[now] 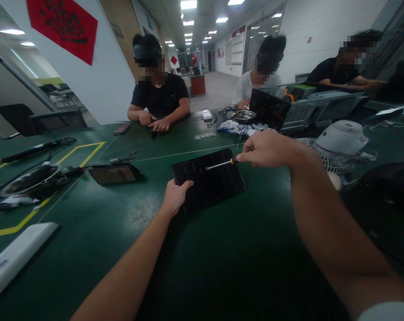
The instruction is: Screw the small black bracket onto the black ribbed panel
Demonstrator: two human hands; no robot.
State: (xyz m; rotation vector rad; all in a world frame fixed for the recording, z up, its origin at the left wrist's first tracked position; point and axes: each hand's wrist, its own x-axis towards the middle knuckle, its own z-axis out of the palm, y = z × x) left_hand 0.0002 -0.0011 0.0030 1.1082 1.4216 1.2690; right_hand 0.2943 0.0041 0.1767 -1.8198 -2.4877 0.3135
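A flat black panel [215, 189] sits over the green worktop [105, 249], just right of my left hand [175, 196], which grasps its left edge. My right hand [267, 148] clasps a screwdriver [222, 164], its shaft low across the panel; tip contact is unclear. A firm left grip and steeper shaft would, I judge, steady the tip. A white fan [342, 136] lies right of my right hand.

Panel [212, 187] mid-frame is black; screwdriver [221, 165] has a silver shaft, yellow on the handle. Tabletop [98, 249] is dark green with yellow tape lines [8, 232] at left. Upper-left sign [64, 27] is red with black brush script.
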